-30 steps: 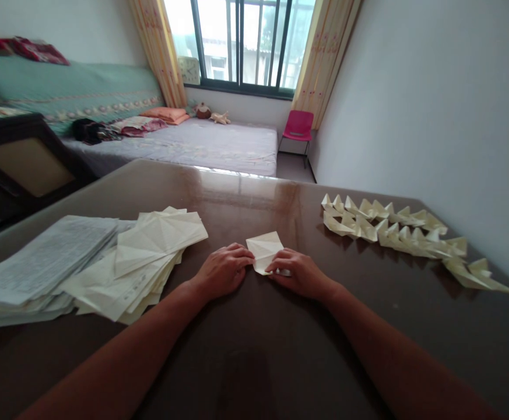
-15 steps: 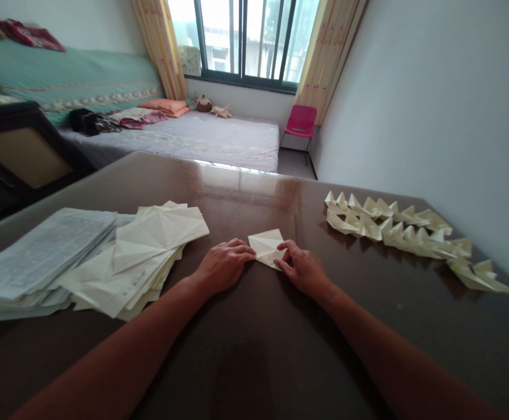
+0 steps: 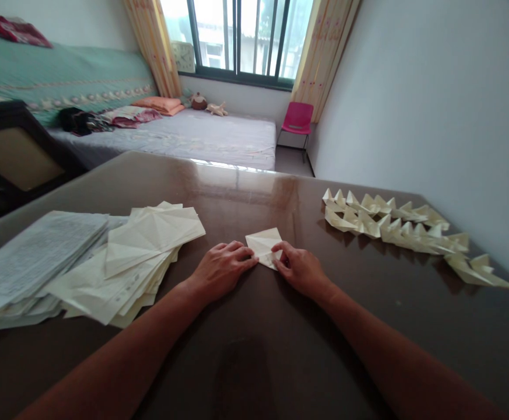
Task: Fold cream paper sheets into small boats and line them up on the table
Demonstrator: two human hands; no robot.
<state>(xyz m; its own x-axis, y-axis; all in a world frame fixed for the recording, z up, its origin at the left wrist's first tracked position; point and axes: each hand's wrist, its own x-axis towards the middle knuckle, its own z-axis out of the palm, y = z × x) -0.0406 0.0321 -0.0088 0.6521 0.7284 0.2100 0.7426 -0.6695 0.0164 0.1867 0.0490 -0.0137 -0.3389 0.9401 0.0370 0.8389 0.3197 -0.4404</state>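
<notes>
A small cream sheet of folded paper (image 3: 264,240) lies flat on the brown table, creased, with one corner pointing away from me. My left hand (image 3: 225,265) is closed at its lower left edge, fingertips pressing the paper down. On the opposite edge, my right hand (image 3: 300,267) pinches the paper between thumb and bent forefinger. Its other fingers are curled under and partly hidden. Off to the right stand two rows of folded paper boats (image 3: 394,224), cream like the sheet. Left of my hands is a loose pile of creased cream sheets (image 3: 149,239).
A thick stack of printed pages (image 3: 39,256) sits at the table's left, beside the cream pile. The glossy table (image 3: 254,361) reaches toward a bed (image 3: 219,137). A pink chair (image 3: 297,119) is by the wall, and a dark cabinet (image 3: 18,151) stands at far left.
The view has shifted slightly. My right forefinger has moved a little left over the paper, and my left fingertips have slid slightly along its lower edge. The paper stays in place.
</notes>
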